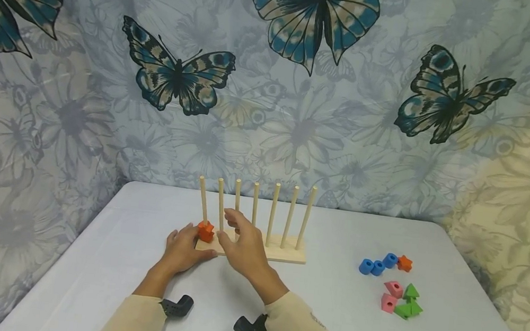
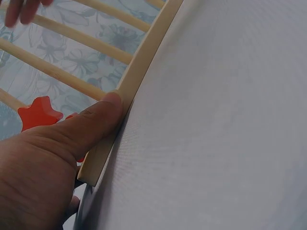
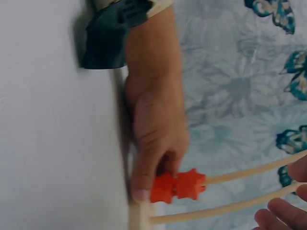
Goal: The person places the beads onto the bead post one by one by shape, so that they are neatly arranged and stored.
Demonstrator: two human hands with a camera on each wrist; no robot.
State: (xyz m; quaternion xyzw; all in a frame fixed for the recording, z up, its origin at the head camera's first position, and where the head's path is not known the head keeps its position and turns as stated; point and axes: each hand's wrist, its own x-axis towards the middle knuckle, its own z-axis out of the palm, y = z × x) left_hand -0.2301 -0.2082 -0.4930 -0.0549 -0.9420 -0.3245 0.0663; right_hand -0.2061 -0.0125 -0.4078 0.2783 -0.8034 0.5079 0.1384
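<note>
Stars [image 1: 206,232] (two visible) sit on the leftmost peg [image 1: 203,197]; the other pegs [image 1: 289,218] appear bare. Remaining loose on the table [image 1: 327,315], at right: another star [image 1: 404,263], blue blocks [image 1: 366,266], pink blocks [image 1: 388,303] and green blocks [image 1: 411,292]. Left hand [image 1: 182,251] grips the base [image 1: 285,255]. Right hand [image 1: 247,249], fingers apart and holding nothing, partly hides the middle pegs.

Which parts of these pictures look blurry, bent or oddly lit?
Head view: the patterned backdrop turns yellowish at right, and the pegs fan outward, perhaps from lens distortion. Left wrist view: dimmer, with the right hand smeared and cut off in the top left corner. Right wrist view: soft overall, the pegs looking curved and the left hand slightly blurred.
</note>
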